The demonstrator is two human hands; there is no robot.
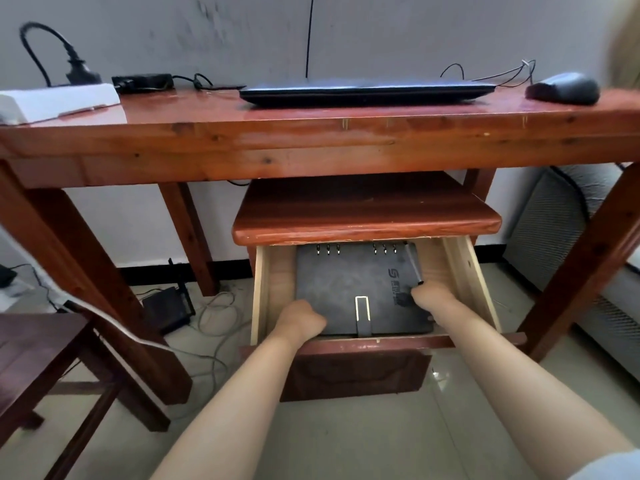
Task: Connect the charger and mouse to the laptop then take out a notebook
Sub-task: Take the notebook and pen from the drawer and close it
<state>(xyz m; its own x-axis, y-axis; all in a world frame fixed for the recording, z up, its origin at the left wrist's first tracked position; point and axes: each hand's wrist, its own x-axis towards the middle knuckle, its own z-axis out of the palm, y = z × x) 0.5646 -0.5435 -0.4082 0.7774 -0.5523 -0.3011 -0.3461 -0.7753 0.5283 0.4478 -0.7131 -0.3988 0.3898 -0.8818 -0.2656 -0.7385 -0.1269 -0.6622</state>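
Observation:
A dark grey ring-bound notebook [349, 282] lies flat inside the open wooden drawer [263, 289] under the desk, with a pen [414, 263] resting on its right side. My left hand [301, 318] curls around the notebook's near left edge. Over at the near right edge, my right hand [433, 301] grips it, fingers tucked under. On the desk above, the closed black laptop [367, 91] sits in the middle, the black mouse [562, 88] at the right, and the charger brick [143, 81] at the back left with its cable running to the laptop.
A white power strip [57, 100] with a black plug sits on the desk's left end. A small red cabinet top [363, 216] overhangs the drawer. A dark wooden chair [38, 351] stands at lower left, a router and loose cables [180, 310] on the floor, a heater [554, 230] at right.

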